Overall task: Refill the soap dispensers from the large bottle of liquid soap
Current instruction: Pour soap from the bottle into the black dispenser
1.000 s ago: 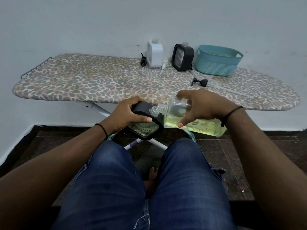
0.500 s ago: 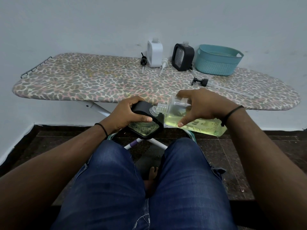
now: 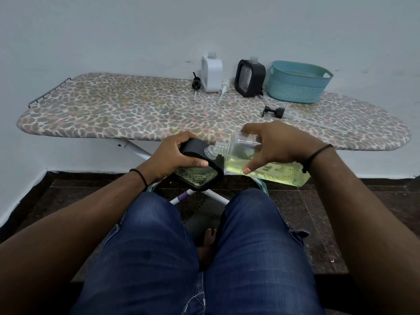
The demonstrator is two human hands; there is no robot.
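Note:
My left hand (image 3: 172,159) grips a black-framed soap dispenser (image 3: 200,176) tilted over my lap, its clear neck pointing right. My right hand (image 3: 275,147) holds the large clear bottle (image 3: 272,171) of yellow-green liquid soap nearly on its side, its threaded mouth touching the dispenser's neck. Yellowish soap shows through the dispenser's window. On the ironing board (image 3: 136,114) stand a white dispenser (image 3: 211,73) and a second black dispenser (image 3: 250,78), both without pumps.
Pump heads lie loose on the board: a black pump (image 3: 196,84), a white pump (image 3: 224,86) and a black pump with a long tube (image 3: 273,112). A teal basket (image 3: 297,81) stands at the back right. My knees are below the hands.

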